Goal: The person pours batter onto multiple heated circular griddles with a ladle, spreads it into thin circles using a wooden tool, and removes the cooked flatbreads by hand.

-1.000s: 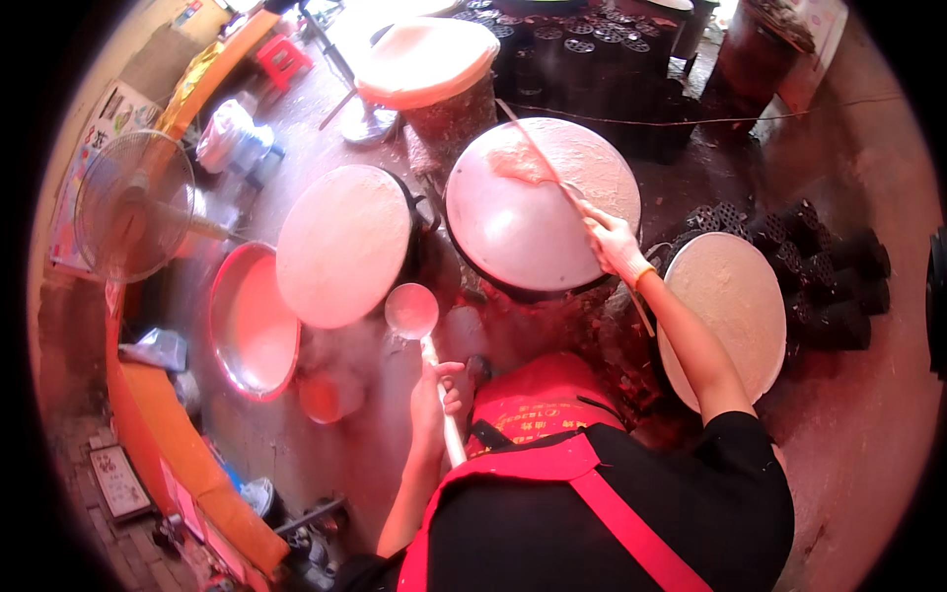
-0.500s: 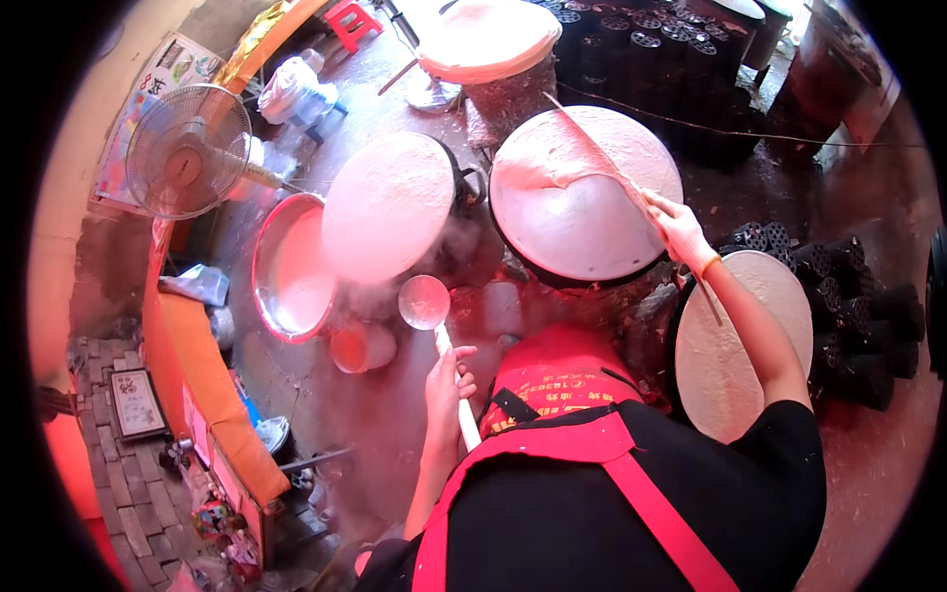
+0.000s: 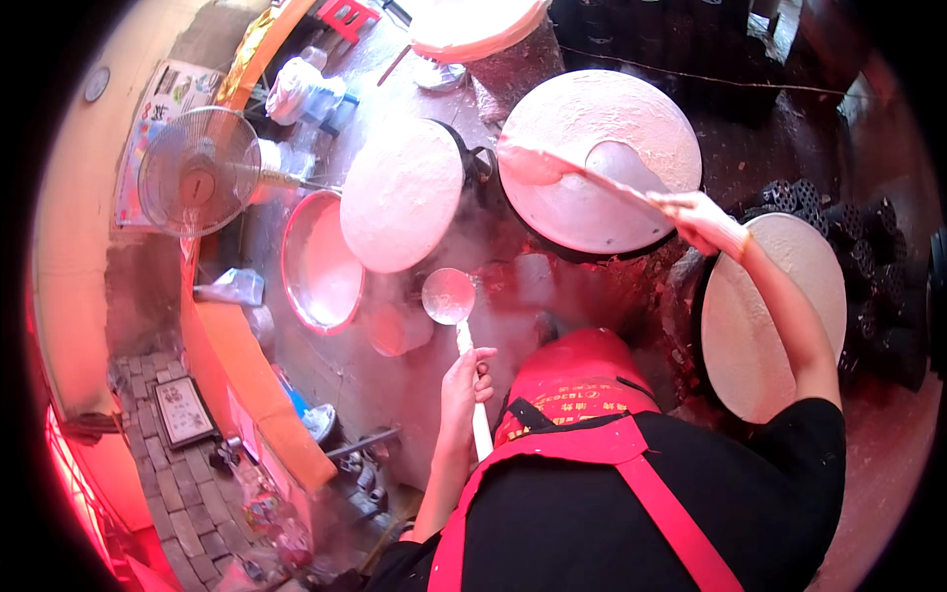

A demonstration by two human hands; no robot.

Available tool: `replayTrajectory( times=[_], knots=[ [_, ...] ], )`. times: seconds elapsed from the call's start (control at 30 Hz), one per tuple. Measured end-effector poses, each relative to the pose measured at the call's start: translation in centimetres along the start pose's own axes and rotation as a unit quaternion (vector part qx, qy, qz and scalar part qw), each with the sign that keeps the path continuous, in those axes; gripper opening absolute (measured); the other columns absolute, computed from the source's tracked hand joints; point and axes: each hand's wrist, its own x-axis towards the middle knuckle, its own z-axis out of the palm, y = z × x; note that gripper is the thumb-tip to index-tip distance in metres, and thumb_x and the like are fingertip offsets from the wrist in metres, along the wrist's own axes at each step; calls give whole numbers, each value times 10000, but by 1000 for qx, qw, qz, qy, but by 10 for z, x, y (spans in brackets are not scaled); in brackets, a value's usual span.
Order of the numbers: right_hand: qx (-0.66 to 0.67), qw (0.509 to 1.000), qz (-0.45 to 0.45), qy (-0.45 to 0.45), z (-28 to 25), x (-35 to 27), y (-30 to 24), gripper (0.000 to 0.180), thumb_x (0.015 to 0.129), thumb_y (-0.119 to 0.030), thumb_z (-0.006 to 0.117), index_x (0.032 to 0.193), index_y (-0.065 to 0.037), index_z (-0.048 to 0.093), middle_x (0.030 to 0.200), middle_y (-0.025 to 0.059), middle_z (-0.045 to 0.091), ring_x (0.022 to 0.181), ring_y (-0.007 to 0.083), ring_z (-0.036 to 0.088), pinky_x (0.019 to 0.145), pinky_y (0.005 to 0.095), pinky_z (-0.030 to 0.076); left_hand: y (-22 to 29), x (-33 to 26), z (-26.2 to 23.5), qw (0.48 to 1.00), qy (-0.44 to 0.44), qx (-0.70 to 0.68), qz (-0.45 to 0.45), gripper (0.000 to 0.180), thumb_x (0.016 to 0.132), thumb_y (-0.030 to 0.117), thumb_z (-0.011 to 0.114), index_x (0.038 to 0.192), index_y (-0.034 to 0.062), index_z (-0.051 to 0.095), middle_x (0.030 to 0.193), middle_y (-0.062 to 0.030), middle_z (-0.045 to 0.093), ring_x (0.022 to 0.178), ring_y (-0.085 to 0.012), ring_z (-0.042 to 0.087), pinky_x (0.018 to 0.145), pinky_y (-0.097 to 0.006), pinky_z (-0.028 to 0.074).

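My right hand (image 3: 702,223) is closed around a long thin spreader (image 3: 621,187), which reaches left across a round griddle (image 3: 592,222). White batter (image 3: 582,99) coats the griddle's far part and right side. Bare metal shows around its middle and toward its near edge. A pinkish smear of batter lies along the spreader's far end. My left hand (image 3: 466,387) grips the pale handle of a ladle (image 3: 449,296), its round bowl held up left of the griddle. The forefinger sticks out a little from the handle. Whether the ladle holds batter I cannot tell.
Left of the griddle are another batter-coated griddle (image 3: 402,197) and a red-rimmed basin (image 3: 288,261). A third coated griddle (image 3: 774,316) stands at right, beside black perforated coal cylinders (image 3: 860,261). Steam drifts over a pinkish bucket (image 3: 395,331). A standing fan (image 3: 197,173) is at far left.
The spreader has swung to a flatter angle, and batter now reaches farther round the griddle's right side. My left hand still holds the ladle up. The whole view has shifted slightly.
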Motion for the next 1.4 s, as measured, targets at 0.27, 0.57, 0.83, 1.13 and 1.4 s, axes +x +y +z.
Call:
replayTrajectory(
  times=[0.27, 0.57, 0.83, 1.13, 1.4],
  knots=[
    [219, 945, -89, 225, 72, -70, 52, 346, 922, -186, 587, 1261, -117, 602, 735, -75, 533, 578, -1, 405, 489, 162, 313, 33, 44, -17, 991, -108, 75, -22, 291, 978, 248, 515, 1081, -10, 602, 802, 7, 420, 550, -26, 340, 440, -156, 273],
    [162, 945, -80, 274, 236, -119, 129, 411, 941, -144, 541, 1348, -98, 508, 762, -60, 540, 542, 5, 370, 468, 164, 301, 67, 92, -98, 957, -244, 153, -40, 364, 988, 323, 491, 1007, -19, 614, 797, 11, 416, 528, -22, 334, 435, -155, 268],
    [454, 813, -219, 291, 364, 113, -5, 417, 954, -118, 443, 1371, -133, 440, 623, -52, 415, 418, 36, 356, 365, 196, 317, 78, 81, -211, 966, -227, 116, -39, 385, 1007, 321, 443, 992, -26, 609, 817, 11, 410, 534, -29, 341, 429, -167, 260],
    [411, 803, -105, 419, 412, 188, -32, 363, 1007, -259, 402, 1370, -253, 412, 615, -29, 428, 402, 64, 367, 332, 237, 314, 70, 78, -298, 980, -171, 101, -12, 315, 994, 269, 483, 996, -16, 617, 790, 23, 433, 519, -13, 320, 424, -162, 247],
    [414, 794, -94, 435, 369, 60, 27, 414, 1010, -300, 406, 1421, -301, 359, 632, -16, 434, 391, 60, 341, 335, 215, 294, 58, 82, -265, 967, -241, 70, -44, 253, 975, 234, 529, 1021, 0, 615, 785, 29, 432, 516, -9, 308, 427, -158, 241]
  ],
)
